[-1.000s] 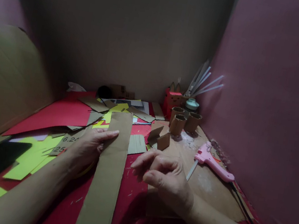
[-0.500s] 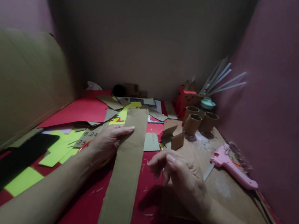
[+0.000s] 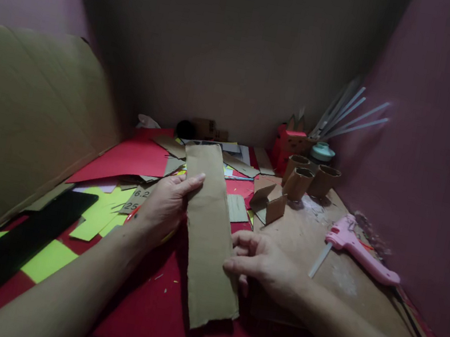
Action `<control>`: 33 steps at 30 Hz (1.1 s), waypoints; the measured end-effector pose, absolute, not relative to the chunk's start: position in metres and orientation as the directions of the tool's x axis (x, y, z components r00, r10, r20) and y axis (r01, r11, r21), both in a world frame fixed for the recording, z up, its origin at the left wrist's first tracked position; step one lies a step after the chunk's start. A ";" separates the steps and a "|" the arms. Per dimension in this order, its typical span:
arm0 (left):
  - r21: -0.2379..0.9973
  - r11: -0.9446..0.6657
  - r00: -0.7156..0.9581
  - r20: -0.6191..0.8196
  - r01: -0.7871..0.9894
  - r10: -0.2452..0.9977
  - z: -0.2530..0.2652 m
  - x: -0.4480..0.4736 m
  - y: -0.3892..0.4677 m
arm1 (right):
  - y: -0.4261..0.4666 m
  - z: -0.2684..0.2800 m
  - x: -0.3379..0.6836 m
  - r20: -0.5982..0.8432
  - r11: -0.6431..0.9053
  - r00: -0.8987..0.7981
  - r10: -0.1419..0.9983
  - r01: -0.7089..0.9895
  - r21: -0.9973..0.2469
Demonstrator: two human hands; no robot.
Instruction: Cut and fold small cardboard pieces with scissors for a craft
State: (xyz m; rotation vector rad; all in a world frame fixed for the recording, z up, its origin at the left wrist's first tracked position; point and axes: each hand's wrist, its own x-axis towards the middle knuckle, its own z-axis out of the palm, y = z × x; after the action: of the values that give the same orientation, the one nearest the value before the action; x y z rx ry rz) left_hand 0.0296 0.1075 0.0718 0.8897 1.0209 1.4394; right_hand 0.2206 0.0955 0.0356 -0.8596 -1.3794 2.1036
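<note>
A long cardboard strip [image 3: 211, 236] is held over the red table, slanting from upper left to lower right. My left hand [image 3: 169, 202] grips its left edge near the far end, thumb on top and fingers underneath. At the right edge, lower down, my right hand [image 3: 262, 265] has its thumb on the strip, with fingers curled at the edge and partly hidden below. Beneath my left wrist, red-orange handles [image 3: 133, 214] show in part; their kind is mostly hidden. A folded cardboard piece [image 3: 267, 204] stands just beyond my right hand.
A pink glue gun [image 3: 361, 250] lies on a cardboard sheet [image 3: 304, 235] at the right. Cardboard tubes [image 3: 298, 184] stand behind it, near clear glue sticks [image 3: 350, 115]. A black phone-like slab [image 3: 20, 243], yellow paper [image 3: 49, 261] and red paper [image 3: 127, 154] lie left, beside a tall cardboard panel [image 3: 27, 128].
My right hand has moved onto the strip's right edge. The strip's near end has swung right and up, so it now slants. The view has shifted slightly.
</note>
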 end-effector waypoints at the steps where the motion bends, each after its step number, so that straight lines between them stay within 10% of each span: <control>1: 0.941 -0.020 -0.092 -0.012 -0.339 0.996 0.072 0.029 0.107 | 0.096 0.036 0.221 -0.228 -0.374 -0.668 0.709 -0.081 -0.924; 12: 0.972 0.074 0.071 -0.060 -0.223 0.996 0.067 0.029 0.106 | 0.101 0.034 0.222 -0.058 -0.205 -0.578 0.814 -0.192 -0.960; 23: 0.969 -0.153 -0.127 0.130 -0.195 0.983 0.085 0.018 0.098 | 0.102 0.035 0.221 -0.003 -0.071 -0.540 0.841 -0.104 -0.992; 33: 0.929 -0.289 -0.102 0.272 -0.230 0.957 0.101 0.019 0.082 | 0.103 0.039 0.219 0.427 0.422 -0.383 0.819 -0.103 -0.901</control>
State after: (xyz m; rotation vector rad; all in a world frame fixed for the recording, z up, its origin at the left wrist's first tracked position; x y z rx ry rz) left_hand 0.0188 0.0820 0.1006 1.1903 0.9226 1.5738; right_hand 0.2187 0.1026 0.0388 -0.6338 -1.6664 1.1420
